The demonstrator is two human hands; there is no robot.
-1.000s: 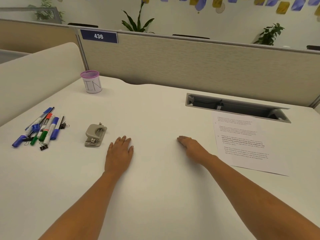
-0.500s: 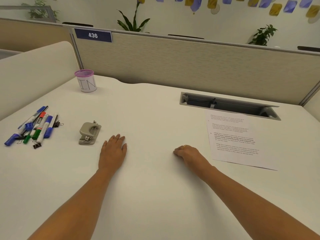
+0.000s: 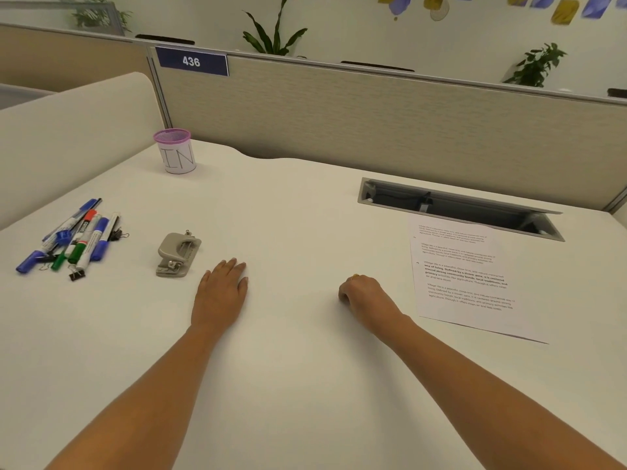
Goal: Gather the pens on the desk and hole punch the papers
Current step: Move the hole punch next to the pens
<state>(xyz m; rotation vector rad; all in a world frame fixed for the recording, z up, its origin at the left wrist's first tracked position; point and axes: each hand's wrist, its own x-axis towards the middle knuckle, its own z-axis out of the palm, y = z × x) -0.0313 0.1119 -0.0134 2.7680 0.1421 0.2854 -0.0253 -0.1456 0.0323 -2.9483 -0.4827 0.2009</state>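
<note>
A loose pile of pens and markers [image 3: 73, 237], blue, green and red-capped, lies at the desk's left with black binder clips among them. A grey hole punch [image 3: 178, 254] sits right of the pile. Printed papers [image 3: 463, 278] lie at the right. My left hand [image 3: 222, 293] rests flat on the desk, fingers extended, just right of the punch and holding nothing. My right hand [image 3: 368, 296] rests on the desk left of the papers, with its fingers curled under into a loose fist and nothing in it.
A purple-rimmed mesh cup [image 3: 175, 150] labelled "IN" stands at the back left. An open cable tray slot [image 3: 454, 206] is recessed in the desk behind the papers. Partition walls [image 3: 373, 117] bound the desk at the back and left.
My right hand's fingers have curled from flat into a loose fist. The left hand stays flat on the desk. The camera view has shifted slightly.
</note>
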